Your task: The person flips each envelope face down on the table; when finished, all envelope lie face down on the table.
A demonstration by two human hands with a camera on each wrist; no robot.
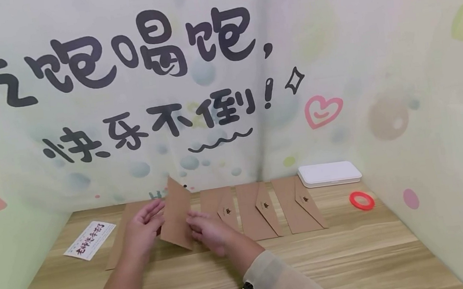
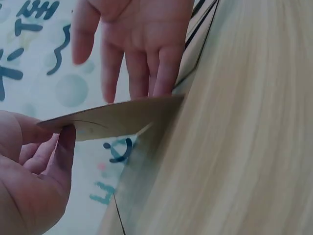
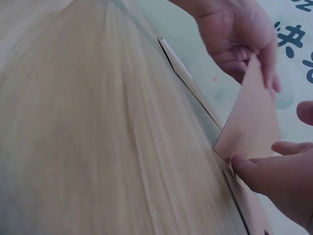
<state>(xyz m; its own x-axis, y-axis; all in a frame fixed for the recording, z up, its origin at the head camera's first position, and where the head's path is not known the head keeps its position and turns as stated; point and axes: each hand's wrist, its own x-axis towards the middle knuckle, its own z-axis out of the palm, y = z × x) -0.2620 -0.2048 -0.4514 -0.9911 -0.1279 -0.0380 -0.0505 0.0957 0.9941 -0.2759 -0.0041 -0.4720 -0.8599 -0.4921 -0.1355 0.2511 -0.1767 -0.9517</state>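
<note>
A brown kraft-paper envelope (image 1: 175,217) stands on edge above the table, its plain side in view. My left hand (image 1: 140,231) pinches its left edge between thumb and fingers, seen closely in the left wrist view, where the envelope (image 2: 127,115) appears nearly edge-on. My right hand (image 1: 216,232) is at the opposite edge, its fingers mostly straight and touching the paper. The right wrist view has the right thumb (image 3: 247,169) against the envelope's lower corner. Beneath my left forearm lies another flat brown paper piece (image 1: 116,248), partly covered.
Three brown envelopes with pointed flaps (image 1: 218,203) (image 1: 260,212) (image 1: 299,208) lie in a row to the right. A white flat case (image 1: 330,173) and a red ring (image 1: 362,200) are at the far right. A printed white card (image 1: 90,240) lies left, before the patterned wall.
</note>
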